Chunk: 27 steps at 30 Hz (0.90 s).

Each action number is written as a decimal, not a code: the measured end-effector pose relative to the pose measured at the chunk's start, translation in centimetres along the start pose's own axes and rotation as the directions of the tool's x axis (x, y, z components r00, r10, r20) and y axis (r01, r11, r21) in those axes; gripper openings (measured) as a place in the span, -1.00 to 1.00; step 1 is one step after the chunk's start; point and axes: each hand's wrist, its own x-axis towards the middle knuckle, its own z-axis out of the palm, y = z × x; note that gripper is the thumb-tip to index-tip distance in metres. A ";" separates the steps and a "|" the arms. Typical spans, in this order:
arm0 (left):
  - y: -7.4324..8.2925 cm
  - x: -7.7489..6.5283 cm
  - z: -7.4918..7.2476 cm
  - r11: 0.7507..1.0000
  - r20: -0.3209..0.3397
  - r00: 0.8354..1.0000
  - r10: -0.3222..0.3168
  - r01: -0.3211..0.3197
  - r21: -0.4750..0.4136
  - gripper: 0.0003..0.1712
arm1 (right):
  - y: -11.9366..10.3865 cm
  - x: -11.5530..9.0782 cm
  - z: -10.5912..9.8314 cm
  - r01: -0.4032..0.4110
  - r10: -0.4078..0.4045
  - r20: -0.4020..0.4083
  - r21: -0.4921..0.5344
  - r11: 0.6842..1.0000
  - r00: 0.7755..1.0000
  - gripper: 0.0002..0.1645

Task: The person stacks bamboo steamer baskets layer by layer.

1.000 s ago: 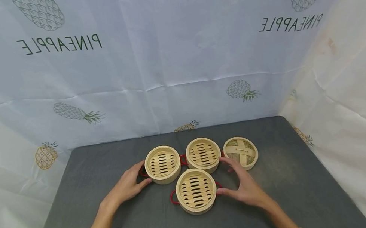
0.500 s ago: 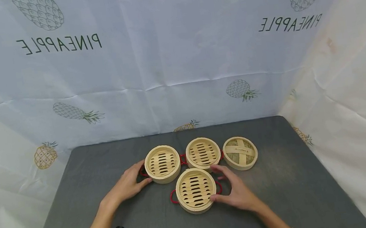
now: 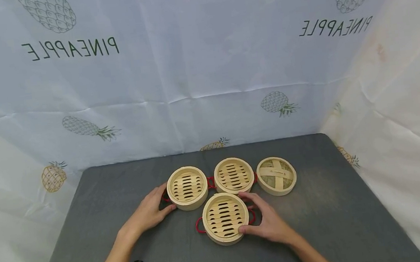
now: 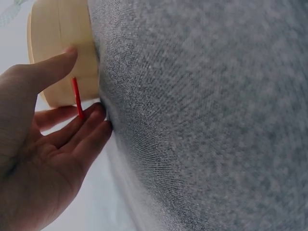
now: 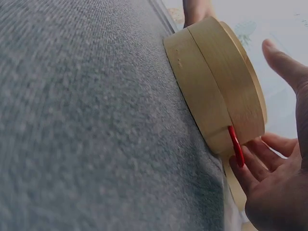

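Note:
Three round bamboo steamer baskets with slatted bottoms and red side handles sit on the dark table. My left hand point(image 3: 149, 209) holds the back-left steamer basket point(image 3: 187, 187); in the left wrist view, the thumb lies on its side point(image 4: 62, 29) and the fingers go around by its red handle point(image 4: 77, 96). My right hand point(image 3: 264, 220) is spread at the right side of the front steamer basket point(image 3: 225, 215). In the right wrist view, its fingers point(image 5: 262, 163) are at the red handle point(image 5: 236, 144), and its thumb stands raised apart from the wall.
A third steamer basket point(image 3: 233, 176) stands behind the front one. To its right lies a woven bamboo lid point(image 3: 276, 176) with crossed strips. The grey cloth-covered table point(image 3: 177, 255) ends at a pineapple-print curtain point(image 3: 202, 62).
My right hand has moved left and slightly toward me, from beside the back-middle basket and lid to the front basket's right side. The left hand and the baskets stay in place.

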 end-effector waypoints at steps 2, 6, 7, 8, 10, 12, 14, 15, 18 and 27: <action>-0.1 0.0 0.2 1.000 -0.001 1.000 -0.009 0.009 0.011 -0.04 | 0.0 0.1 0.1 -0.022 0.022 0.010 -0.018 1.000 1.000 0.12; 0.4 0.0 -0.2 0.999 0.013 0.999 -0.039 0.039 -0.007 -0.05 | -0.1 0.1 0.2 -0.067 0.068 0.025 -0.060 0.996 0.997 0.17; 0.8 0.0 -0.5 0.999 0.014 0.999 -0.038 0.039 -0.022 -0.06 | -0.1 0.1 0.3 -0.072 0.074 0.025 -0.068 0.995 0.997 0.18; 1.3 0.0 -0.9 0.999 0.013 0.999 -0.036 0.036 -0.035 -0.07 | -0.2 0.1 0.3 -0.075 0.077 0.027 -0.071 0.995 0.997 0.20; 2.2 0.1 -1.6 0.997 0.016 0.999 -0.038 0.039 -0.061 -0.09 | -0.2 0.1 0.3 -0.071 0.074 0.029 -0.078 0.994 0.997 0.23; 1.8 0.0 -1.3 0.999 0.005 1.000 -0.011 0.012 -0.051 -0.11 | -0.3 0.1 0.3 -0.060 0.064 0.036 -0.083 0.995 0.997 0.27; 2.1 0.0 -1.5 0.999 0.000 1.000 -0.009 0.009 -0.042 -0.12 | -0.5 0.1 0.3 -0.061 0.066 0.046 -0.086 0.994 0.997 0.31; 2.1 0.0 -1.5 0.999 -0.004 1.000 -0.010 0.010 -0.031 -0.12 | -0.5 0.1 0.4 -0.064 0.069 0.052 -0.089 0.994 0.996 0.34; 2.9 0.0 -2.0 0.999 0.010 0.999 -0.035 0.036 -0.034 -0.12 | -0.8 0.1 0.6 -0.093 0.100 0.077 -0.083 0.992 0.992 0.42; 4.4 0.2 -2.8 0.992 0.071 0.990 -0.124 0.125 -0.003 -0.14 | -1.5 0.0 1.6 -0.171 0.180 0.076 -0.119 0.978 0.981 0.65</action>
